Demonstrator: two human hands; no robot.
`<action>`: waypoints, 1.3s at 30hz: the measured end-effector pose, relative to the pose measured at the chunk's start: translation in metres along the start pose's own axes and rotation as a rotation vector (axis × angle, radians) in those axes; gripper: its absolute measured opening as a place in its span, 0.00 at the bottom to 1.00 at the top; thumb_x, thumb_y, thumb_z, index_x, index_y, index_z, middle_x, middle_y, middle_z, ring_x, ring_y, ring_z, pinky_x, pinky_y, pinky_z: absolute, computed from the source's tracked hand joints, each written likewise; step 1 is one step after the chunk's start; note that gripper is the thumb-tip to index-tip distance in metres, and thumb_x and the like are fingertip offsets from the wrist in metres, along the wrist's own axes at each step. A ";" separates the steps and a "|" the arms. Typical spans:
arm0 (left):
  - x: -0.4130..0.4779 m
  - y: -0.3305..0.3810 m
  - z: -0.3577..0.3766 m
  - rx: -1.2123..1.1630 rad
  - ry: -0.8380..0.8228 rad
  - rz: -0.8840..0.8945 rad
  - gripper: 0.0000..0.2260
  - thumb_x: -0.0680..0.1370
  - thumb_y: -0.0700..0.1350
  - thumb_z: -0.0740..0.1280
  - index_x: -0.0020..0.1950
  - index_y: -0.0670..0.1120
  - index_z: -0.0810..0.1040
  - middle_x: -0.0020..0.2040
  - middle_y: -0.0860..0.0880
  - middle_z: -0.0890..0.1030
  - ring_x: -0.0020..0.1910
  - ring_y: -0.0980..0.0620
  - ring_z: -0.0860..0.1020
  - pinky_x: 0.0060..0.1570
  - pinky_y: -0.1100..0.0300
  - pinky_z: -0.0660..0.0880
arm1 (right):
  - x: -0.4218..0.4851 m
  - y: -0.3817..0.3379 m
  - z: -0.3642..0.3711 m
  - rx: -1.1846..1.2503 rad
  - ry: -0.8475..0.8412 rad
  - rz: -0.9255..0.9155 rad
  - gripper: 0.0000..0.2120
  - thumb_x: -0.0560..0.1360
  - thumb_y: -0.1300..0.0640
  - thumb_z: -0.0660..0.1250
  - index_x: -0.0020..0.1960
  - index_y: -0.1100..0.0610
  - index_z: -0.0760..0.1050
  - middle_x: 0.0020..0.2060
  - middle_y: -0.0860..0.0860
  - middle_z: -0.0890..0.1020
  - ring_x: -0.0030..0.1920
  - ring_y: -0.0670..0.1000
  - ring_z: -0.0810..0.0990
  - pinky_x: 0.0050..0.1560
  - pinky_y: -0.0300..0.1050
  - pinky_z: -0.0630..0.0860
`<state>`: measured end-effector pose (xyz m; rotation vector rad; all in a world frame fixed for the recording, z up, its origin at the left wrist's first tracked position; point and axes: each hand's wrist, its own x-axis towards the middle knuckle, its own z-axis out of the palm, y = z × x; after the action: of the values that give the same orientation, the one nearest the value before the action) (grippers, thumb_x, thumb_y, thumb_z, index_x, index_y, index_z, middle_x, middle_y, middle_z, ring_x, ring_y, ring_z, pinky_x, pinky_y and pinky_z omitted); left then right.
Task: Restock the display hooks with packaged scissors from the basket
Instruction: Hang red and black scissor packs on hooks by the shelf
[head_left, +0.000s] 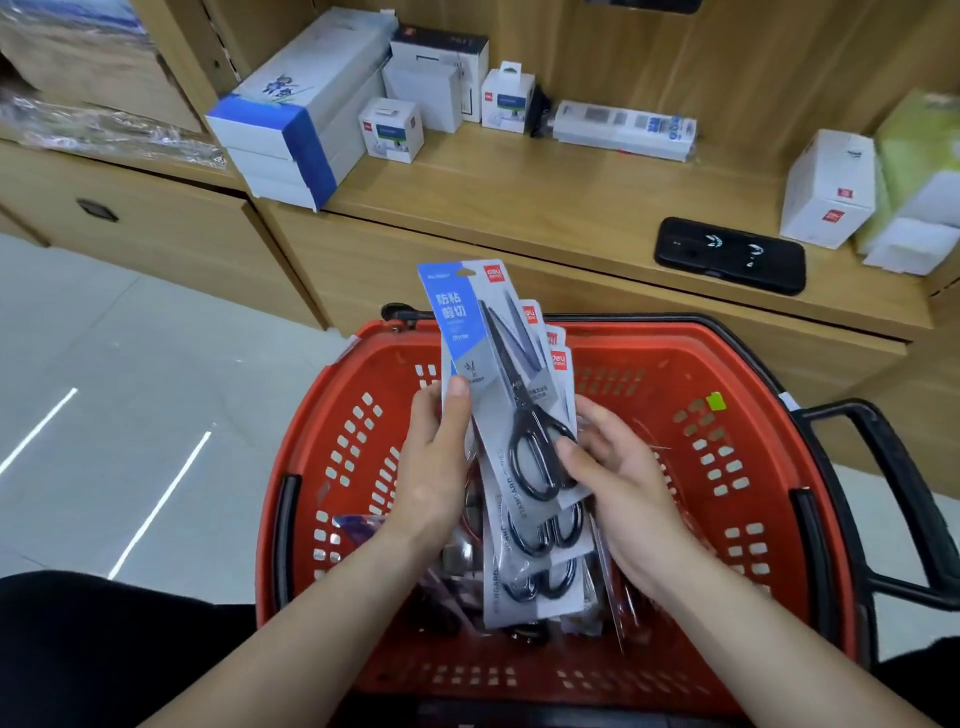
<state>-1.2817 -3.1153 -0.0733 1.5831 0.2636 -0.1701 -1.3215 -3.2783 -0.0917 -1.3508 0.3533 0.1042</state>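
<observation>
Early stage, frame centre: left hand (434, 462) and right hand (623, 483) each pinch a fanned stack of packaged scissors (493, 353) over the red basket (727, 467). Hooks unseen; hanging apparently all left.

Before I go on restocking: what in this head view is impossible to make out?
- Display hooks: none in frame in the head view.
- Number of scissors packs: head view; the front pack, left hand and right hand cover those behind.
- Items on the basket floor: head view; hidden behind the packs and blurred.
</observation>
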 end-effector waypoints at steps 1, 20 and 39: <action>0.000 0.001 0.000 -0.006 -0.006 0.003 0.27 0.74 0.67 0.58 0.64 0.51 0.75 0.57 0.58 0.80 0.51 0.70 0.80 0.47 0.72 0.74 | -0.001 0.003 0.003 -0.022 0.012 -0.020 0.21 0.81 0.64 0.67 0.72 0.52 0.75 0.61 0.48 0.85 0.62 0.47 0.83 0.60 0.43 0.80; 0.008 -0.010 -0.005 0.043 -0.097 -0.021 0.13 0.79 0.44 0.74 0.62 0.50 0.80 0.54 0.54 0.88 0.51 0.54 0.86 0.50 0.61 0.83 | 0.004 0.004 0.000 0.070 0.218 0.063 0.08 0.83 0.63 0.64 0.61 0.59 0.76 0.50 0.55 0.88 0.52 0.56 0.87 0.61 0.60 0.80; 0.013 0.036 -0.026 0.102 0.014 0.189 0.12 0.76 0.45 0.78 0.57 0.53 0.81 0.53 0.52 0.87 0.52 0.48 0.86 0.58 0.39 0.80 | -0.019 -0.027 -0.027 0.028 0.024 -0.019 0.13 0.79 0.71 0.62 0.57 0.57 0.75 0.50 0.58 0.86 0.47 0.57 0.85 0.44 0.50 0.82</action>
<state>-1.2608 -3.0889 -0.0417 1.7015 0.1171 -0.0261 -1.3368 -3.3082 -0.0658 -1.3283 0.3607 0.0667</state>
